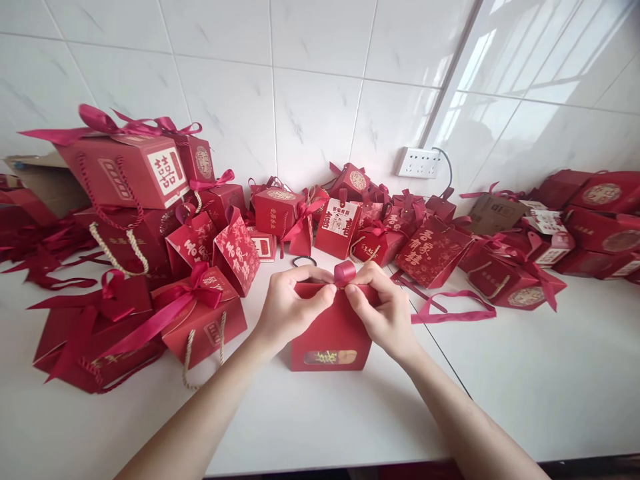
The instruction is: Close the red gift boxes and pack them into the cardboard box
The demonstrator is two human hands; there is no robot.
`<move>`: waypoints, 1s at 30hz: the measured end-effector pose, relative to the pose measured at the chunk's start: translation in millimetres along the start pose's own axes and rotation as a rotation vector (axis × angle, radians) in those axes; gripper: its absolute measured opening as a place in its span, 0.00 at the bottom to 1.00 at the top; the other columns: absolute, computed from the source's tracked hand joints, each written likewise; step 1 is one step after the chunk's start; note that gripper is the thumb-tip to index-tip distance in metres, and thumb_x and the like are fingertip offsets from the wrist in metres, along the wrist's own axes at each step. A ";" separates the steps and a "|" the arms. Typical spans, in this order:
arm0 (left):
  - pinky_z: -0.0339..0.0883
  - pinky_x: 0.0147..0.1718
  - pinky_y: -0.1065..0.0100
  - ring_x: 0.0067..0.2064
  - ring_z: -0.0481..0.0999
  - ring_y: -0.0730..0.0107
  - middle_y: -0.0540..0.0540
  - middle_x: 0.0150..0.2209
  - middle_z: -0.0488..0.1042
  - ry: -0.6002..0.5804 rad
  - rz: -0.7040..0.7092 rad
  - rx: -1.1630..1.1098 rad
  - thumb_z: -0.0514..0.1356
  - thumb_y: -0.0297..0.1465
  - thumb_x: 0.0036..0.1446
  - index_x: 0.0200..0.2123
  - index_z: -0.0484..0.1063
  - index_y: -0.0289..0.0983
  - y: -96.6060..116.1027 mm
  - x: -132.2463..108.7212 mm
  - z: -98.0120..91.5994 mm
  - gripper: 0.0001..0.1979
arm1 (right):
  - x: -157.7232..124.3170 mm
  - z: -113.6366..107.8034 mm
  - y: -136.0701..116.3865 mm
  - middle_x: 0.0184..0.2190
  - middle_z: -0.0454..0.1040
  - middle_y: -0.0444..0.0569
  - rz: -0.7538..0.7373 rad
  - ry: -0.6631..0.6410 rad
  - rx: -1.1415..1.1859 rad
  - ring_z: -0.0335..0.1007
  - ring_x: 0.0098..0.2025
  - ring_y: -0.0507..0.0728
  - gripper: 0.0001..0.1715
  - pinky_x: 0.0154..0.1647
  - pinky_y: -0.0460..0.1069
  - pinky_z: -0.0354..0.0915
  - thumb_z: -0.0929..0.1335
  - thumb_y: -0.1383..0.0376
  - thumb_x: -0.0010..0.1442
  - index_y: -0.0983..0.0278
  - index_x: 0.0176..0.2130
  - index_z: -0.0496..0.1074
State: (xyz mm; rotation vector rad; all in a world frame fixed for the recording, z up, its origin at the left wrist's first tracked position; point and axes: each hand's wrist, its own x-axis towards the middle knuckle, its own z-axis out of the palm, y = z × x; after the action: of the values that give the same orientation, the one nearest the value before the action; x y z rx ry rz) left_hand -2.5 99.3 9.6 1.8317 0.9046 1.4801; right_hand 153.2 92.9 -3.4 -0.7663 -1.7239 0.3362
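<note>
A red gift box [331,337] with a small clear window low on its front stands upright on the white table [280,427], between my two hands. At its top edge, a loop of dark pink ribbon [345,271] sticks up. My left hand [295,300] pinches the ribbon from the left, thumb and forefinger pressed together at the loop's base. From the right, my right hand [383,307] pinches it in the same way, its thumb tip close to the left one. A long ribbon tail [463,317] lies on the table to the right. My fingers partly hide the knot area.
Stacked red gift boxes with bows [125,170] crowd the left side. More red boxes [330,227] stand along the tiled wall, and others [607,230] are piled at right. A white power strip [419,163] is on the wall. A black ring [304,261] lies behind the box.
</note>
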 end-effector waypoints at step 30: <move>0.68 0.34 0.75 0.32 0.74 0.74 0.53 0.28 0.74 0.026 0.018 -0.025 0.59 0.27 0.51 0.29 0.70 0.38 -0.3 -5.8 4.7 0.01 | 1.2 -5.7 -0.7 0.30 0.66 0.43 0.024 -0.097 0.091 0.63 0.33 0.52 0.05 0.34 0.48 0.60 0.64 0.69 0.58 0.61 0.34 0.69</move>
State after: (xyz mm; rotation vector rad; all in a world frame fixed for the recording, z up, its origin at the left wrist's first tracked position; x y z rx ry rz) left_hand 1.3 94.6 5.2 1.8115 0.8802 1.5227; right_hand 158.1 92.2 -0.4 -0.7142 -1.7786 0.4718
